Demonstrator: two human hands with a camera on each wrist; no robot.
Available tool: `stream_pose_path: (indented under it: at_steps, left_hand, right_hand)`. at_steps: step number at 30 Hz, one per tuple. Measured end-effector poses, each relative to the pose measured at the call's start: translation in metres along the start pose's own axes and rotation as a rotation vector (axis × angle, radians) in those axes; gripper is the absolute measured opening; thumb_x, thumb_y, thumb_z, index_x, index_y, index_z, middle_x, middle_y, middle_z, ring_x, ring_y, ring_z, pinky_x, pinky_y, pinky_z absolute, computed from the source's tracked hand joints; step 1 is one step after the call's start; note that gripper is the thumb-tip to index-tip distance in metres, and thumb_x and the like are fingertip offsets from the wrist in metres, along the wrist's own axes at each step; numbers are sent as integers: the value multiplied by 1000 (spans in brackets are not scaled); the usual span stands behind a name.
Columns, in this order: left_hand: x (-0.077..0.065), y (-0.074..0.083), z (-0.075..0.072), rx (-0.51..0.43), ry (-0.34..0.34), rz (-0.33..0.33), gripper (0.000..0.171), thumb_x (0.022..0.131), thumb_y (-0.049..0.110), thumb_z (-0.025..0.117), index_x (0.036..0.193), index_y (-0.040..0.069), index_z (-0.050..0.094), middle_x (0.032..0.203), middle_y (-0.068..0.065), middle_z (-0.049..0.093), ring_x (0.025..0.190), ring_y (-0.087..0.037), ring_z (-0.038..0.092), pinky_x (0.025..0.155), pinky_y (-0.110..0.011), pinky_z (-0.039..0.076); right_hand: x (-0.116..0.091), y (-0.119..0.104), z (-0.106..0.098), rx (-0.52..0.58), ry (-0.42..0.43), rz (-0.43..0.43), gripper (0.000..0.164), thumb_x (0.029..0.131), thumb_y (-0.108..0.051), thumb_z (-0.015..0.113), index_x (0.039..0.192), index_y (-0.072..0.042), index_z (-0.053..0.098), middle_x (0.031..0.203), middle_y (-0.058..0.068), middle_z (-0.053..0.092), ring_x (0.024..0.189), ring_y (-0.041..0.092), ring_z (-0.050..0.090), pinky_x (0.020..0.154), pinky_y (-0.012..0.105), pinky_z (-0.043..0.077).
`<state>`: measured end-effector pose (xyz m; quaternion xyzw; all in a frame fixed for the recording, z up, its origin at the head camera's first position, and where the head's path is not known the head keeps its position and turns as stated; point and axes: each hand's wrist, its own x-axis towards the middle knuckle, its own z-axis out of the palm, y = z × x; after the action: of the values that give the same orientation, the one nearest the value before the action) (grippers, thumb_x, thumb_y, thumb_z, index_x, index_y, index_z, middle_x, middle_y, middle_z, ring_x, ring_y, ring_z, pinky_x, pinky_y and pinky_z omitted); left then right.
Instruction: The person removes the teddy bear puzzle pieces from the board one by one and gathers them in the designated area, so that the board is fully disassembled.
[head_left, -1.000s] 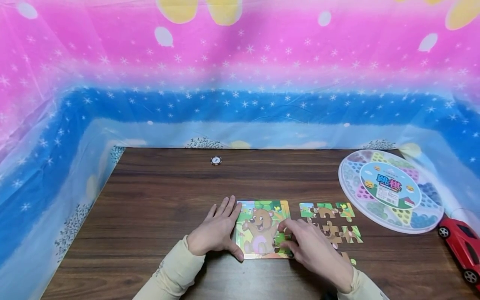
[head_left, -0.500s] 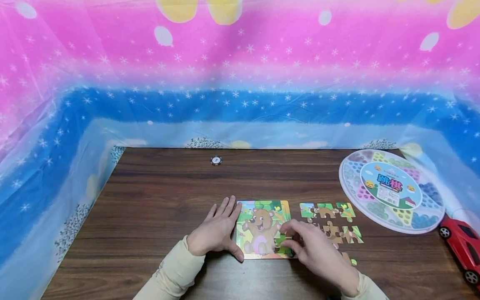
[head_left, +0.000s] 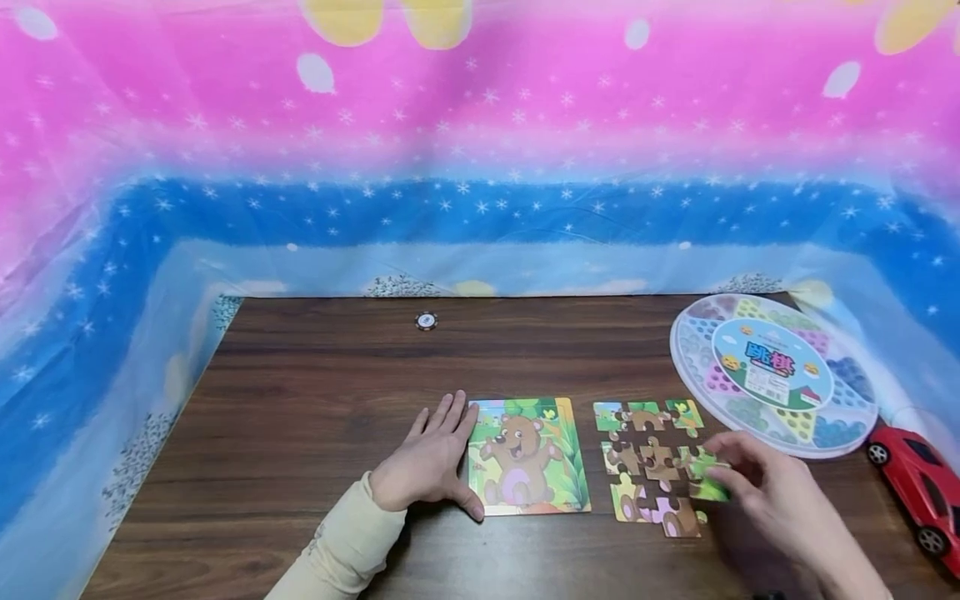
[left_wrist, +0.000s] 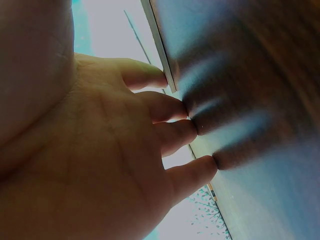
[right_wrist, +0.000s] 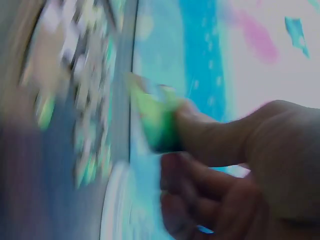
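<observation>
A puzzle board [head_left: 525, 467] printed with a brown bear lies flat on the table. My left hand [head_left: 427, 458] rests at its left edge, fingers spread and thumb by the lower left corner. The left wrist view shows those fingertips [left_wrist: 192, 131] touching down along the board's edge. To the right of the board, loose jigsaw pieces [head_left: 660, 460] lie in rough rows. Over their right side, my right hand [head_left: 772, 492] pinches a green puzzle piece [right_wrist: 157, 117] between thumb and fingers. The right wrist view is blurred, with the piece held clear of the table.
A round Chinese checkers box [head_left: 776, 375] lies behind the loose pieces at the right. A red toy car [head_left: 918, 492] stands at the far right edge. Towards the back is a poker chip [head_left: 426, 321]. A patterned cloth [head_left: 480, 208] hangs round the table's back and sides.
My right hand has moved right, from the board's right side to the loose pieces, taking the green puzzle piece off the board's lower right. My left hand has stayed put.
</observation>
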<state>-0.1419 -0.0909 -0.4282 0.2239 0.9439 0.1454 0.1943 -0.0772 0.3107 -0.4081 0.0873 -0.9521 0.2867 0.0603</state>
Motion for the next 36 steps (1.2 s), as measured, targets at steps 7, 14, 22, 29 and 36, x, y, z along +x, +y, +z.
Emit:
stream_pose_path:
  at_steps: [7, 14, 22, 29, 36]
  left_hand:
    - [-3, -4, -2, 16, -6, -30, 137, 55, 64, 83, 156, 5, 12, 161, -17, -2, 148, -32, 0, 116, -55, 8]
    - [1, -6, -1, 17, -14, -22, 136, 56, 65, 82, 157, 6, 11, 161, -16, -2, 148, -31, -1, 116, -54, 8]
    - [3, -5, -5, 20, 2, -14, 135, 57, 64, 83, 156, 5, 13, 161, -17, 2, 148, -32, 1, 116, -54, 11]
    - [5, -2, -6, 19, -8, 1, 135, 57, 63, 83, 156, 3, 13, 161, -18, 2, 148, -33, 2, 115, -54, 12]
    - [5, -1, -4, 11, -22, 21, 133, 59, 63, 82, 155, 1, 14, 161, -19, 2, 148, -34, 3, 115, -55, 13]
  right_hand:
    - [-12, 32, 1, -35, -244, 216, 20, 85, -22, 75, 103, -16, 68, 74, -4, 54, 61, 7, 46, 55, 25, 36]
    - [-12, 39, 7, -81, -219, 219, 25, 83, -25, 78, 100, -10, 67, 76, -4, 56, 65, 10, 50, 57, 26, 39]
    - [-8, 39, 8, -84, -211, 235, 21, 82, -21, 78, 94, -8, 67, 77, -2, 60, 67, 13, 54, 59, 30, 45]
    - [-9, 40, 8, -110, -163, 214, 20, 81, -20, 79, 91, -9, 66, 78, -2, 60, 66, 12, 54, 61, 32, 46]
    - [-17, 34, 14, -158, -103, 200, 40, 80, -43, 78, 95, -8, 66, 88, 3, 56, 73, 16, 51, 63, 34, 43]
